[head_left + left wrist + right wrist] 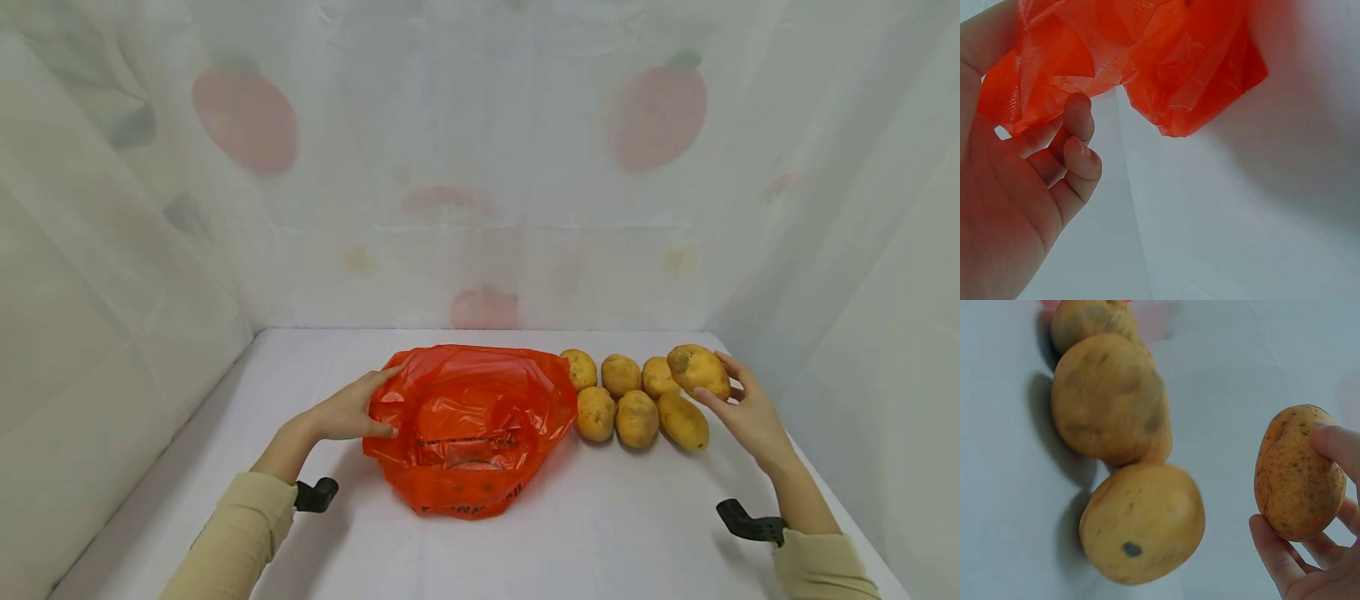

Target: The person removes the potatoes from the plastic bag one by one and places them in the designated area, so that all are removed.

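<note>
Seven potatoes near table's [225, 517] far right corner: one potato [699, 370], firm, probably hefty, cupped around its middle by right hand [750, 412]. Left hand [347, 410] pinches thin, slippery orange bag [472, 425] mid-table.

A white cloth-covered table [600, 533] fills the lower part of the head view, its surface smooth apart from faint creases. Six yellow-brown potatoes [636, 418] lie on it in two short rows, three behind and three in front, touching or just beside one another, right of centre. In the right wrist view three of them show close up [1110, 400], one with a small dark spot on its skin. Behind and to both sides hangs a thin white curtain [480, 167] printed with pale red fruit shapes and grey-green leaves, closing the table in on three sides.
</note>
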`<state>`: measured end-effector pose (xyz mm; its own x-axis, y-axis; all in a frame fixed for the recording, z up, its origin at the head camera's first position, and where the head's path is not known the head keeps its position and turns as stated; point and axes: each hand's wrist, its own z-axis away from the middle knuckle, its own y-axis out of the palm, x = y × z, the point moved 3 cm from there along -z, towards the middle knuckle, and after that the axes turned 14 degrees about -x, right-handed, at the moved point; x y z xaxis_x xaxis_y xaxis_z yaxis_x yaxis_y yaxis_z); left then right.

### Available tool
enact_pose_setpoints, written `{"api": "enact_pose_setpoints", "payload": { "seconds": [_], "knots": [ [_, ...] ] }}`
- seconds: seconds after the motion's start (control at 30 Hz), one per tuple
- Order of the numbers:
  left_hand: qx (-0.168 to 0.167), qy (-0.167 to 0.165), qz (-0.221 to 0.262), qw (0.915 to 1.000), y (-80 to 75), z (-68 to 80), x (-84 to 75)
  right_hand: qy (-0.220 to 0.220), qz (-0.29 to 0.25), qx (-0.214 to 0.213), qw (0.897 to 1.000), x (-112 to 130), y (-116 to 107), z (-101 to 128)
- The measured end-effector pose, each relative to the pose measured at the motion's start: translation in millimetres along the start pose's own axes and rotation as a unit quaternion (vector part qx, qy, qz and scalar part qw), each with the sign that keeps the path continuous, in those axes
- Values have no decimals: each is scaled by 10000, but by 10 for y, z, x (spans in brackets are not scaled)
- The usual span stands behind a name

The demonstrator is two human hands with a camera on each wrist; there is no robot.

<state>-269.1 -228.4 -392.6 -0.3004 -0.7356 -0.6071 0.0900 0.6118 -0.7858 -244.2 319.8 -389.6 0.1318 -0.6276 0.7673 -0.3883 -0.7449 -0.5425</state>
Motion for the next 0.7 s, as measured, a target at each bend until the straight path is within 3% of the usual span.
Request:
{"api": "enact_pose_setpoints", "payload": {
  "seconds": [0.23,0.7],
  "knots": [
    [-14,5,-9,10000,-3,1,2,395,183,-112,9990,-218,-45,-14],
    [-66,86,-103,9999,-29,15,-16,880,495,208,9947,-591,-15,-41]
  ]
}}
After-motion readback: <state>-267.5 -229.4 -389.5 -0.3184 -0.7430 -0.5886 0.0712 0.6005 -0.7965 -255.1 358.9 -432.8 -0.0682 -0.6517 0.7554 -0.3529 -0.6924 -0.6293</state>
